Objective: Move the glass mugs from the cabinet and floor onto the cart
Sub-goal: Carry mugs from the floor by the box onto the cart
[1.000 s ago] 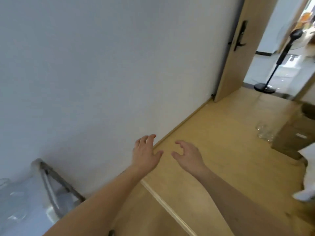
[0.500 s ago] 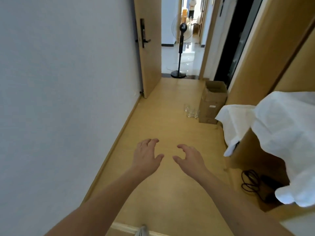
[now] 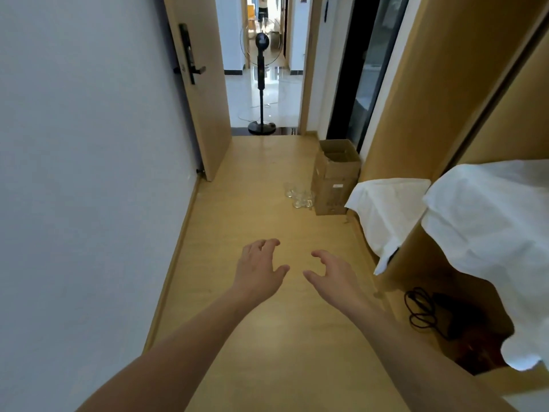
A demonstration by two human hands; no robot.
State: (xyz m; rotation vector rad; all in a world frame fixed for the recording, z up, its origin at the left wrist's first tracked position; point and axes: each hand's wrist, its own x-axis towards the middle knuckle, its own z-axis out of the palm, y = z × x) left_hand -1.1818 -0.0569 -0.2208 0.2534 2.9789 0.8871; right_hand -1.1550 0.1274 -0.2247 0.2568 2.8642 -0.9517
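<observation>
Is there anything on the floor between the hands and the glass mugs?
Nothing visible. Bare wooden floor runs from the left hand and right hand to the glass mugs, which stand beside the cardboard box.

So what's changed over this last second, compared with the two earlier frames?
The view swung right, from the white wall to looking down the hallway. The glass mugs beside the cardboard box now sit ahead. Nothing was grasped or released: left hand and right hand stay empty, fingers loosely curled, held out front.
</observation>
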